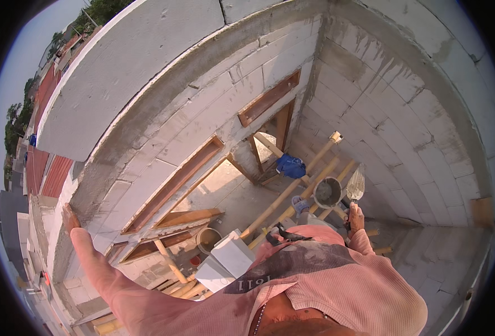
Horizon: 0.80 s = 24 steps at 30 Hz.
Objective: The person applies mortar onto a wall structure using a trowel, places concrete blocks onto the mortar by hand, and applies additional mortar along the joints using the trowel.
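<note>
Just right of the bucket (317,197), our right hand (356,218) clasps the trowel (356,183); well left of it, our left hand (70,217) lies unclenched at the wall (169,134). Shifting poles (275,202) could topple us.

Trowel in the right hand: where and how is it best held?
Probably by the handle, from the person's side, as the right hand holds the trowel: its broad blade points away, leaving the narrower handle nearest the body.

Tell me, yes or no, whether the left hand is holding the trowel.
No, the right hand grips the trowel by its handle.
</note>
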### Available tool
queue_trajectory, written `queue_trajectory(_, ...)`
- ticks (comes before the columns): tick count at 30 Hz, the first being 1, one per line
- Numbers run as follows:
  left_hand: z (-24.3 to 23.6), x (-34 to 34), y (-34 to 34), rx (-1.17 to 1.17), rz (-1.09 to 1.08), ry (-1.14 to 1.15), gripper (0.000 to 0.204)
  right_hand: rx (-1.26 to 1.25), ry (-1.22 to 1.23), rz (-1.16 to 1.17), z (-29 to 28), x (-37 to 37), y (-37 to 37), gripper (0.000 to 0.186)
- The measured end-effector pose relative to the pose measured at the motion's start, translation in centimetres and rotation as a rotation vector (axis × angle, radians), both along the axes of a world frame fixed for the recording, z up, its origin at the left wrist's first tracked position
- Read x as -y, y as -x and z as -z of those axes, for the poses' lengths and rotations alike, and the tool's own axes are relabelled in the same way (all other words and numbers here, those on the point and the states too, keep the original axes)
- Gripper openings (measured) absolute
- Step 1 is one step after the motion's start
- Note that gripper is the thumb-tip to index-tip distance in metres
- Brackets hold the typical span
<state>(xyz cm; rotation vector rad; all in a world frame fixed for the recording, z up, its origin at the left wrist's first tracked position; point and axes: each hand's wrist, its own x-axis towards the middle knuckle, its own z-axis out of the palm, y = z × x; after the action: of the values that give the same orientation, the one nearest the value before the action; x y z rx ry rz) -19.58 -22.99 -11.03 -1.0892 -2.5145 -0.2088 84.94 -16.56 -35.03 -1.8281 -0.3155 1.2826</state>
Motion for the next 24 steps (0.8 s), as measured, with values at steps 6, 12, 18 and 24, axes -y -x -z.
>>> queue_trajectory(6,-0.9,-1.7,-2.9,-0.071,0.087,0.056,0.064,-0.230,-0.081,-0.343,-0.3,-11.6,0.9,0.032)
queue_trajectory(12,2.0,-12.6,-15.3,0.004,-0.080,0.149,0.080,0.234,-0.152,-0.553,-0.1,-17.4,-1.8,0.023)
queue_trajectory(18,-1.2,-5.2,-11.0,-0.050,-0.186,0.138,0.092,0.271,-0.066,-0.722,4.7,-19.4,-2.8,0.032)
queue_trajectory(24,-0.9,-5.0,-8.9,0.042,-0.154,-0.080,0.085,0.109,0.068,-0.736,4.5,-18.3,-3.8,0.039)
